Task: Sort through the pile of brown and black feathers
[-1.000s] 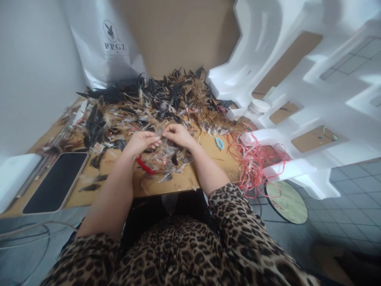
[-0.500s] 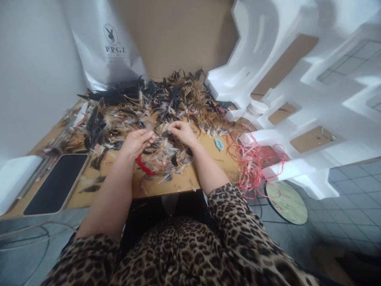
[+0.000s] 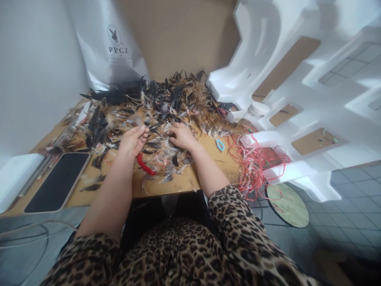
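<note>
My left hand [image 3: 133,140] is closed in a pinch, with thumb and forefinger together on a feather [image 3: 139,119] whose brownish-grey vane rises above the fingertips. Just right of it, my right hand [image 3: 183,136] reaches down into the loose feathers [image 3: 166,153], its fingers bent and the thumb apart from the forefinger. I see nothing held in it, though its fingertips partly blend with the pile. Below my left hand lies a curved red handle-like piece [image 3: 145,165], its upper end close to the wrist.
Dark and brown feathers [image 3: 175,93] are heaped at the back. A phone [image 3: 58,180] lies left. A blue ring [image 3: 220,145], tangled red ribbons [image 3: 253,167], a lidded jar [image 3: 256,113] and white foam packing [image 3: 303,172] are on the right. A white bag [image 3: 113,67] stands behind.
My right hand has gone from a raised pinch down onto the feathers, its fingers parting. My left hand has shifted slightly left, and its feather now shows upright.
</note>
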A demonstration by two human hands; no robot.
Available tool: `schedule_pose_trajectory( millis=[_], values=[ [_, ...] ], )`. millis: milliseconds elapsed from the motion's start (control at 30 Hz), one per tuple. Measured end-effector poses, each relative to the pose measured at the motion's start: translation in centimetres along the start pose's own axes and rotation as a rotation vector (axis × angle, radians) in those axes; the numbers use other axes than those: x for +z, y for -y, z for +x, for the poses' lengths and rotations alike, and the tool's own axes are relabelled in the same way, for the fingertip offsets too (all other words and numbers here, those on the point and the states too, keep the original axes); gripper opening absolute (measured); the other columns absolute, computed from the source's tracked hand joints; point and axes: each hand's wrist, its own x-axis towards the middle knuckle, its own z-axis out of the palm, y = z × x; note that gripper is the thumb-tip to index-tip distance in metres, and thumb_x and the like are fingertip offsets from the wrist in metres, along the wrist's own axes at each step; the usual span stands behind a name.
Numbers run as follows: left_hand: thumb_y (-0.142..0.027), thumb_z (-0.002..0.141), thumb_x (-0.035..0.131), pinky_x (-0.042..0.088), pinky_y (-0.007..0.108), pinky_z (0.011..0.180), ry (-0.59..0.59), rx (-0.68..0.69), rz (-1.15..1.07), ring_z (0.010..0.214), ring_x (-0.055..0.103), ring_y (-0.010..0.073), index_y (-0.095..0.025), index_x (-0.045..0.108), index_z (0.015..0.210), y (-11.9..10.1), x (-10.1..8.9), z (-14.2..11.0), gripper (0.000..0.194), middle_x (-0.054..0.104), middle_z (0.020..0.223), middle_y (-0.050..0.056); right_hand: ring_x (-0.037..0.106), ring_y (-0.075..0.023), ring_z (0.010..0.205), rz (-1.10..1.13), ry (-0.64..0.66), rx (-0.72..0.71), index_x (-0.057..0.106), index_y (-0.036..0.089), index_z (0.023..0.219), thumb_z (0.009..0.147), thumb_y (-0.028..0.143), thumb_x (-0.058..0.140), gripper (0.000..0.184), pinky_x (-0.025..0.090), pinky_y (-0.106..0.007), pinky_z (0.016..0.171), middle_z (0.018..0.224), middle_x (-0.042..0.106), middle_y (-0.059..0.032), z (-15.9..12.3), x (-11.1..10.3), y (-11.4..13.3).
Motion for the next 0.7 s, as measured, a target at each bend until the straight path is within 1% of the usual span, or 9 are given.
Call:
schedule_pose_trajectory(
  millis=[133, 233, 300, 367, 433, 467, 533, 633, 700],
  values=[
    [-0.013, 0.067, 0.068, 0.036, 0.009, 0.042, 0.002, -0.006, 0.0, 0.05, 0.051, 0.0019, -0.012, 0.062, 0.069, 0.0, 0.2, -0.2, 0.007, 0.063, 0.066, 0.001, 0.041, -0.0264, 0.106, -0.083, 0.019, 0.003, 0.065, 0.021, 0.1, 0.072, 0.021, 0.055, 0.029, 0.031, -0.041, 0.09, 0.112, 0.054, -0.0093, -0.3, 0.0, 0.1],
    [-0.012, 0.067, 0.068, 0.036, 0.01, 0.041, 0.007, -0.007, 0.003, 0.049, 0.051, 0.0021, -0.011, 0.062, 0.069, 0.0, 0.2, -0.3, 0.006, 0.063, 0.065, 0.001, 0.04, -0.0266, 0.109, -0.079, -0.018, -0.007, 0.066, 0.02, 0.1, 0.073, 0.02, 0.054, 0.029, 0.029, -0.042, 0.093, 0.115, 0.053, -0.0092, -0.2, 0.1, 0.0],
    [-0.012, 0.067, 0.068, 0.036, 0.01, 0.041, 0.008, -0.009, 0.007, 0.049, 0.051, 0.0024, -0.011, 0.062, 0.068, 0.0, 0.2, -0.3, 0.006, 0.063, 0.065, 0.001, 0.041, -0.025, 0.109, -0.041, -0.081, -0.004, 0.066, 0.02, 0.099, 0.076, 0.021, 0.053, 0.026, 0.03, -0.04, 0.093, 0.116, 0.053, -0.009, -0.1, 0.1, -0.2],
    [-0.012, 0.067, 0.068, 0.037, 0.01, 0.041, 0.006, -0.006, 0.01, 0.049, 0.051, 0.0024, -0.011, 0.062, 0.069, 0.0, 0.2, -0.2, 0.007, 0.063, 0.065, 0.001, 0.045, -0.0225, 0.106, 0.018, -0.17, 0.025, 0.066, 0.018, 0.096, 0.08, 0.023, 0.049, 0.024, 0.032, -0.037, 0.092, 0.113, 0.056, -0.0088, 0.1, -0.1, -0.6],
    [-0.013, 0.066, 0.069, 0.036, 0.01, 0.042, 0.005, -0.004, 0.014, 0.049, 0.051, 0.0022, -0.011, 0.062, 0.069, 0.0, 0.2, -0.2, 0.008, 0.063, 0.065, 0.001, 0.05, -0.0197, 0.099, 0.079, -0.242, 0.08, 0.067, 0.017, 0.091, 0.082, 0.024, 0.046, 0.024, 0.035, -0.033, 0.089, 0.104, 0.06, -0.0082, 0.2, -0.5, -1.2],
    [-0.013, 0.066, 0.069, 0.036, 0.01, 0.042, 0.006, -0.004, 0.016, 0.049, 0.051, 0.0021, -0.011, 0.062, 0.069, 0.0, 0.3, -0.2, 0.008, 0.063, 0.065, 0.001, 0.052, -0.0184, 0.095, 0.106, -0.258, 0.114, 0.067, 0.016, 0.089, 0.082, 0.025, 0.045, 0.024, 0.037, -0.031, 0.086, 0.098, 0.062, -0.0074, 0.3, -0.6, -1.6],
    [-0.013, 0.067, 0.069, 0.037, 0.01, 0.042, 0.008, -0.007, 0.021, 0.048, 0.051, 0.0021, -0.011, 0.062, 0.069, 0.0, 0.4, -0.3, 0.008, 0.063, 0.065, 0.001, 0.056, -0.0158, 0.082, 0.147, -0.239, 0.197, 0.068, 0.016, 0.084, 0.081, 0.029, 0.047, 0.024, 0.039, -0.027, 0.078, 0.086, 0.065, -0.0053, 0.2, -1.0, -2.4],
    [-0.013, 0.067, 0.069, 0.037, 0.01, 0.042, 0.0, -0.007, 0.026, 0.048, 0.051, 0.0022, -0.011, 0.061, 0.069, 0.0, 0.6, -0.5, 0.008, 0.063, 0.065, 0.001, 0.054, -0.0126, 0.065, 0.169, -0.114, 0.302, 0.068, 0.017, 0.074, 0.077, 0.037, 0.053, 0.025, 0.037, -0.024, 0.064, 0.07, 0.064, -0.0028, 0.1, -1.1, -3.0],
    [-0.012, 0.066, 0.069, 0.037, 0.01, 0.042, -0.001, -0.006, 0.03, 0.048, 0.051, 0.0019, -0.011, 0.061, 0.068, 0.0, 0.7, -0.6, 0.008, 0.063, 0.064, 0.001, 0.051, -0.0115, 0.058, 0.149, -0.029, 0.341, 0.068, 0.017, 0.068, 0.071, 0.042, 0.059, 0.027, 0.034, -0.024, 0.058, 0.062, 0.061, -0.002, 0.0, -0.8, -2.9]
  ],
)
